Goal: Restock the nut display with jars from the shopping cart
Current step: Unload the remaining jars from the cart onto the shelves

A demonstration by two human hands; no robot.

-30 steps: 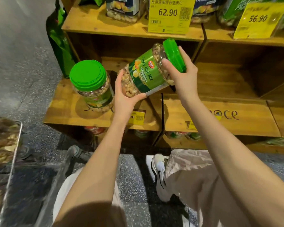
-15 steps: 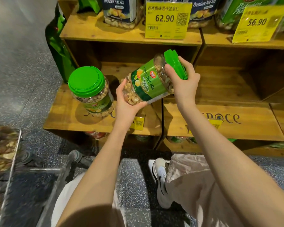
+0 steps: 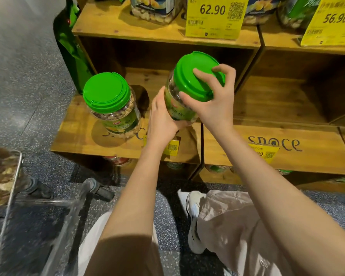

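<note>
Wooden display crates (image 3: 76, 126) fill the upper frame, and at centre the jar (image 3: 175, 108) is held close to upright, its long axis leaning slightly. Its green lid (image 3: 189, 84) is turned up toward the camera and its base is pointed down at the middle tier; contact with the wood is hidden by the hands. The right hand (image 3: 213, 102) is spread over the lid from above, fingers (image 3: 197, 72) hooked round its rim, grasping it. The left hand (image 3: 162, 118) is wrapped against the jar's lower left side, gripping. Mixed nuts are seen through clear plastic beneath a green label. A second jar (image 3: 114, 108) is stood upright just to the left.
</note>
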